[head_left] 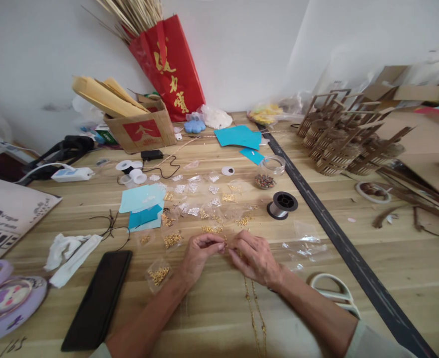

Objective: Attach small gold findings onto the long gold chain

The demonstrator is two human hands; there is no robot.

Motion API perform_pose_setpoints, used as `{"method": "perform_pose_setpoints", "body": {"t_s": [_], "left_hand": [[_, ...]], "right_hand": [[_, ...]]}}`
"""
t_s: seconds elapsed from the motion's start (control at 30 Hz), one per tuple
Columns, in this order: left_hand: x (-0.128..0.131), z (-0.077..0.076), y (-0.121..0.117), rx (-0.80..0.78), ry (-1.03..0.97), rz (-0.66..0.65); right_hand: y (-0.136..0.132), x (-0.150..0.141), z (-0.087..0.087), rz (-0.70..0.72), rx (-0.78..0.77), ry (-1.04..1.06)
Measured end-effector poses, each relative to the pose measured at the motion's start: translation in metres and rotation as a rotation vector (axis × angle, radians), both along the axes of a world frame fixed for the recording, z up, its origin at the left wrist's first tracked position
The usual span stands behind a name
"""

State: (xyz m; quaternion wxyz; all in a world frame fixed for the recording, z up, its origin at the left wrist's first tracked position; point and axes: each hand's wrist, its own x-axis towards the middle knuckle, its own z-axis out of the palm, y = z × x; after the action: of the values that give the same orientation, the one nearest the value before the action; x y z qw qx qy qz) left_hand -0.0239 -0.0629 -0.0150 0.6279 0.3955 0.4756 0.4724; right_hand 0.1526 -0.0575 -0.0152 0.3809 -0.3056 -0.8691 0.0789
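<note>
My left hand [199,256] and my right hand [255,258] meet at the middle of the wooden table [219,318], fingertips pinched together on small gold pieces at the top end of a gold chain [256,318]. The chain runs down the table toward me between my forearms. Several small clear bags of gold and silver findings [200,204] lie spread just beyond my hands, and one bag of gold rings [159,274] rests beside my left wrist.
A black phone [98,298] lies at the left front, white scissors [335,293] under my right forearm. A wire spool [282,205], a bead jar [269,173], teal paper [143,205], a cardboard box [139,127], a red bag [169,67] and wooden models [344,134] stand farther back.
</note>
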Motion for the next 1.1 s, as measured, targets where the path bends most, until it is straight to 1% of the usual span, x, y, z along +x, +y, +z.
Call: {"method": "perform_pose_setpoints", "body": {"t_s": [0.4, 0.63, 1.1], "left_hand": [[0.0005, 0.0002, -0.0001, 0.02, -0.013, -0.005], [-0.0002, -0.0016, -0.0002, 0.027, -0.003, -0.009], [0.0013, -0.0031, -0.0005, 0.014, -0.013, 0.006]], "right_hand": [[-0.0001, -0.0012, 0.0024, 0.007, -0.011, 0.03], [-0.0009, -0.002, 0.0047, -0.011, 0.012, 0.041], [-0.0006, -0.0018, 0.0021, -0.01, 0.019, 0.028]]}}
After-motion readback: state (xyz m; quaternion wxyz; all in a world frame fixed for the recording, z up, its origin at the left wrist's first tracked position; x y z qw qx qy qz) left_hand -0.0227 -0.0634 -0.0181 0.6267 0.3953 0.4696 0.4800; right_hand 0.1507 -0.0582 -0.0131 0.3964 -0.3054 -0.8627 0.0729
